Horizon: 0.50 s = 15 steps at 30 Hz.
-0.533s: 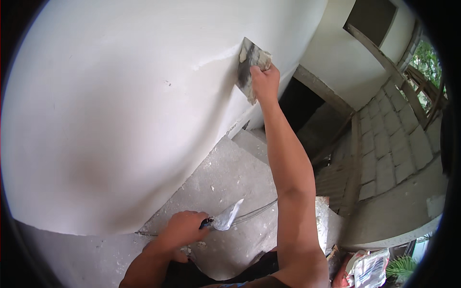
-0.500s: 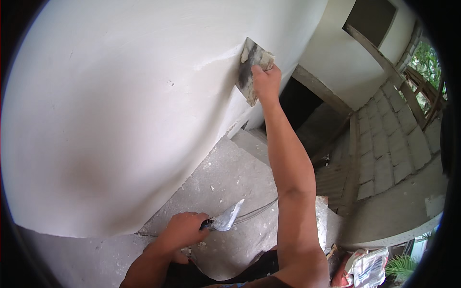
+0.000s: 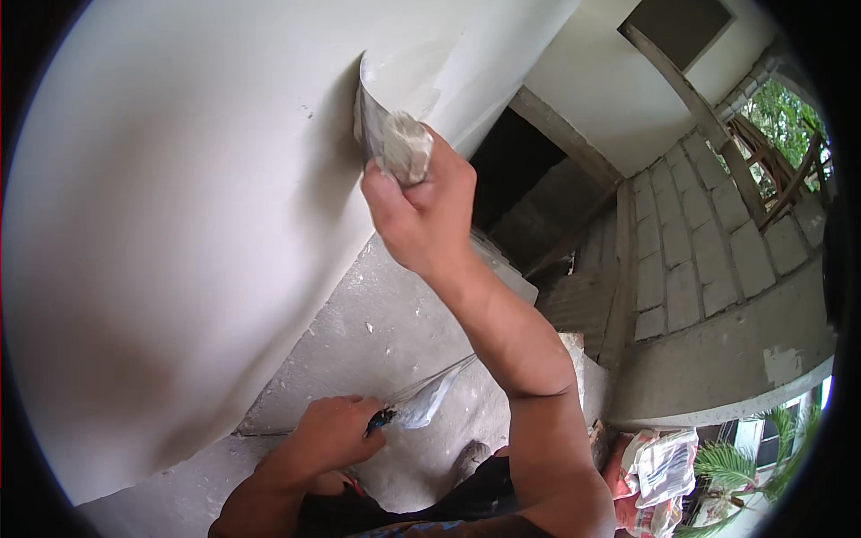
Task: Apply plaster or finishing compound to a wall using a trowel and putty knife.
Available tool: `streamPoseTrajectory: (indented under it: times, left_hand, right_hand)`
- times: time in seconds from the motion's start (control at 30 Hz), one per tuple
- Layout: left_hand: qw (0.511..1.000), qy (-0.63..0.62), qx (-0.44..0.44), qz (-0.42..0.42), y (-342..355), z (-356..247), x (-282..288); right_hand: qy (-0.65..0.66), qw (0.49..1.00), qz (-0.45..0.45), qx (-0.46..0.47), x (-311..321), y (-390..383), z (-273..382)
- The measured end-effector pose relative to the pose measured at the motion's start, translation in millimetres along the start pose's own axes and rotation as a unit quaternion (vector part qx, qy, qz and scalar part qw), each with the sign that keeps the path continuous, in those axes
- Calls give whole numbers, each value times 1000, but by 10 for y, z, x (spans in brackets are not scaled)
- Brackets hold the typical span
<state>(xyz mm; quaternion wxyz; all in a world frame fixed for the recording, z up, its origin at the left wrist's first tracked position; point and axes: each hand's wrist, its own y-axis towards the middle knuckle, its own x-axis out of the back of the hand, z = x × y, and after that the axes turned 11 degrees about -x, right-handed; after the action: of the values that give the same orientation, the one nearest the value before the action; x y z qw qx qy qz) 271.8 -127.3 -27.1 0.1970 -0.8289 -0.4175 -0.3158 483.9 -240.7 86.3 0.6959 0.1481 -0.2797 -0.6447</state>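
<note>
My right hand point(image 3: 435, 202) is closed on the handle of a wide plastering trowel point(image 3: 373, 112). That handle is crusted with dried pale plaster. The trowel's thin blade bends with its edge against the white wall point(image 3: 206, 233). Just right of the blade, a damp-looking smear of skim coat point(image 3: 413, 72) shows on the wall. Lower down, my left hand point(image 3: 334, 435) is wrapped round the dark handle of a putty knife point(image 3: 429, 403). The putty knife's blade points right, above the concrete floor and away from the wall, with whitish material on it.
Speckled concrete floor point(image 3: 359, 314) meets the wall's lower edge. At the right stand a grey block wall point(image 3: 691, 233) and a dark opening point(image 3: 520, 161). Torn red-and-white sacks point(image 3: 659, 466) lie at lower right, near a green palm plant point(image 3: 731, 466).
My right hand has swept the trowel leftward along the wall, and its blade now bends against the surface. My left hand keeps the putty knife low, almost unmoved. The view has shifted slightly.
</note>
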Motion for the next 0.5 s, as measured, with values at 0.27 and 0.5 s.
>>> streamPoseTrajectory:
  times: [0.27,0.5]
  left_hand:
    - [999,-3,37,-25,-129,-151,12]
    - [996,2,67,-53,-195,-125,-22]
  right_hand:
    - [-53,987,-153,-10,935,1019,-329]
    - [-34,997,-62,23,832,1193,-575]
